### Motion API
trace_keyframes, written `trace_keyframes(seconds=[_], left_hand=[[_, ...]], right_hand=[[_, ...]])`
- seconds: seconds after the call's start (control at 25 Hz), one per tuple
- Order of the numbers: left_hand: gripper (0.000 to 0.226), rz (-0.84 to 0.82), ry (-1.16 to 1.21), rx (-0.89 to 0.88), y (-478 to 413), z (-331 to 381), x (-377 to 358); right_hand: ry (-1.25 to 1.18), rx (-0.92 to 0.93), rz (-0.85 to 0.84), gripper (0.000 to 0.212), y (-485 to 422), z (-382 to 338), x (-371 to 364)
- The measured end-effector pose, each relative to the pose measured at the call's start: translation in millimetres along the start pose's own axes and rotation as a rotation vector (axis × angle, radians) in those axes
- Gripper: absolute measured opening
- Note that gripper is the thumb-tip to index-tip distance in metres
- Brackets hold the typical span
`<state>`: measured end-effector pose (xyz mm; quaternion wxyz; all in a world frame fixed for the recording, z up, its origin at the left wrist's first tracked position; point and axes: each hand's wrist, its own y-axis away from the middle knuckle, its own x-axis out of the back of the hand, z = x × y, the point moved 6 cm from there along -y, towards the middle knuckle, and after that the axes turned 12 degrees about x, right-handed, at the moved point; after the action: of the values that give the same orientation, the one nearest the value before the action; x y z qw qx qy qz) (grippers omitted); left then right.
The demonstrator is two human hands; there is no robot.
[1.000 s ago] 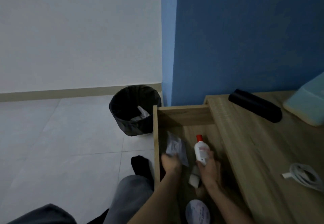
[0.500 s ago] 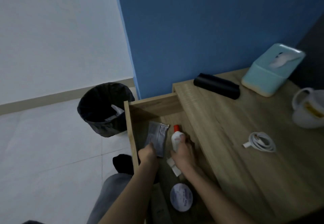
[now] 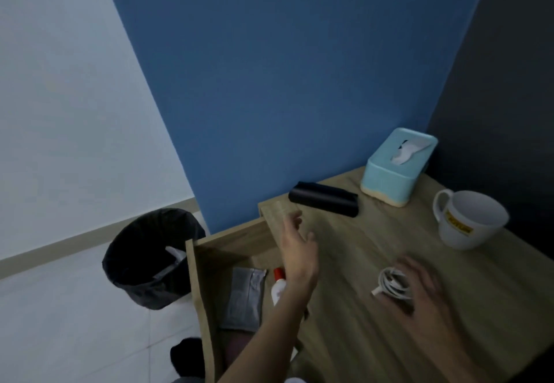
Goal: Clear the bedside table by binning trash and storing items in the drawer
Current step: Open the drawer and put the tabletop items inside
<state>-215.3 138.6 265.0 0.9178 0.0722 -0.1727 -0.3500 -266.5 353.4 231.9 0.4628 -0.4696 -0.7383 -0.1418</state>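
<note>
Your right hand [image 3: 425, 298] is nearest, blurred, fingers spread wide and empty, hovering just beside the coiled white charging cable [image 3: 392, 285] on the bedside table [image 3: 344, 307]; whether it touches the coil cannot be told. Your left hand [image 3: 298, 250] hangs open and empty above the table's left edge, over the open drawer [image 3: 198, 286].

The drawer already holds a grey foil packet [image 3: 244, 297] and a small white bottle with a red cap [image 3: 278, 285], partly hidden by your left forearm.

Risks, as judged: a loose grab on the cable may let the coil unwind, and a trailing plug could snag on the drawer's edge. Your left forearm crosses the drawer mouth and stands in the path of anything carried over from the right.

Farther back on the table: a white mug [image 3: 470, 220] at the right, a black folded case [image 3: 323, 203], and a light blue tissue box [image 3: 398, 167] against the wall. A hasty sweep toward the case could clip the mug. The black bin [image 3: 150, 259] stands on the floor left of the drawer, with scraps inside.
</note>
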Motion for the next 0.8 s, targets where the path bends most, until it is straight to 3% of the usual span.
trace_keyframes(seconds=[0.12, 0.28, 0.52, 0.8], left_hand=[[0.046, -0.173, -0.164, -0.043, -5.0, 7.8, -36.2], [0.059, -0.206, -0.555, -0.201, -41.0, 16.9, -64.3], [0.07, -0.297, -0.856, -0.115, -83.0, 18.4, -90.1], [0.065, -0.139, -1.082, -0.185, -88.1, 32.1, -100.4]], right_hand=[[0.079, 0.059, -0.002, 0.091, 1.0, 17.9, -16.6], [0.111, 0.079, 0.006, 0.09, -8.4, 22.8, -24.0], [0.068, 0.08, 0.027, 0.09, -9.4, 23.9, -22.5], [-0.006, 0.15, 0.088, 0.088, -7.9, 22.2, -20.5]])
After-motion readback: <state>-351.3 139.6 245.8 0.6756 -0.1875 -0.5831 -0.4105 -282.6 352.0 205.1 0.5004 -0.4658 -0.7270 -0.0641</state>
